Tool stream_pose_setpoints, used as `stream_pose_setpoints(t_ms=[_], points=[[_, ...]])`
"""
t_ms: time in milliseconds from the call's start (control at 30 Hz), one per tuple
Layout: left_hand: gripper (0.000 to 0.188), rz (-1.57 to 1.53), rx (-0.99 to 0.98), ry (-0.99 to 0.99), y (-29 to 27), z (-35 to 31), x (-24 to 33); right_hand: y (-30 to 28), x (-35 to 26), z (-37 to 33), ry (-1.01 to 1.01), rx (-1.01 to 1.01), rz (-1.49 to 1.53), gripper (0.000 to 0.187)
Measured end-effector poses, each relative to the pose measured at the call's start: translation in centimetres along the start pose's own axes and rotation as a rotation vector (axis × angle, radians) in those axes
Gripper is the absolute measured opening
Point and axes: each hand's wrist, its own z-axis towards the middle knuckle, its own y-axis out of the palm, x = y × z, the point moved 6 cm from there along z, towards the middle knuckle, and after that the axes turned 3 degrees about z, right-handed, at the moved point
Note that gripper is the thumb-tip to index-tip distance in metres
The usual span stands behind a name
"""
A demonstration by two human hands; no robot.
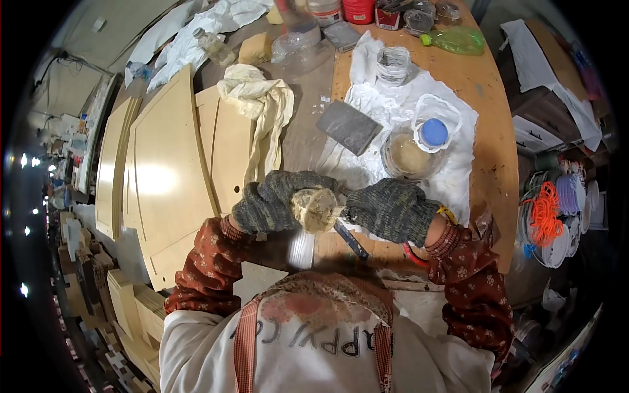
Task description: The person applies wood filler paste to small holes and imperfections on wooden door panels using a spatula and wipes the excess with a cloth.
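Observation:
Both my hands wear dark grey-green knitted work gloves. My left hand (pixel 283 200) is wrapped round a small cup (pixel 317 208) smeared with beige paste, its mouth tilted up and toward the right. My right hand (pixel 392 211) is closed on a thin, light-coloured stick (pixel 338 211) whose end reaches the cup; the rest of it is hidden by the glove. Just below the hands, a dark-handled tool (pixel 351 241) lies on the bench. Beyond my right hand stands a clear tub (pixel 407 157) of beige liquid, with a blue cap (pixel 434 132) at its rim.
Wooden panels (pixel 164 177) lie at the left, with a crumpled cream cloth (pixel 262 105) on them. A grey sanding block (pixel 349 126) rests by a white cloth (pixel 452 105). A green bottle (pixel 457 40), a yellow sponge (pixel 255 49) and several containers stand at the back.

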Motion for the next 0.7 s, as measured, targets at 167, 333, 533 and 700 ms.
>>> stream_pose_setpoints(t_ms=[167,333,533,700], points=[[0.053,0.205,0.036,0.139,-0.3,0.7,-0.2,0.8,1.5,0.0,0.003,-0.015,0.325,0.023],[0.055,0.609,0.121,0.274,-0.6,0.4,-0.9,2.5,3.3,-1.6,-0.232,0.281,0.153,0.021],[0.065,0.810,0.267,0.312,-0.9,0.3,0.0,0.5,1.3,-2.4,-0.170,0.470,0.273,0.019],[0.072,0.720,0.389,0.285,-1.2,-0.6,0.6,-0.4,1.3,-2.6,0.300,0.359,0.396,0.023]])
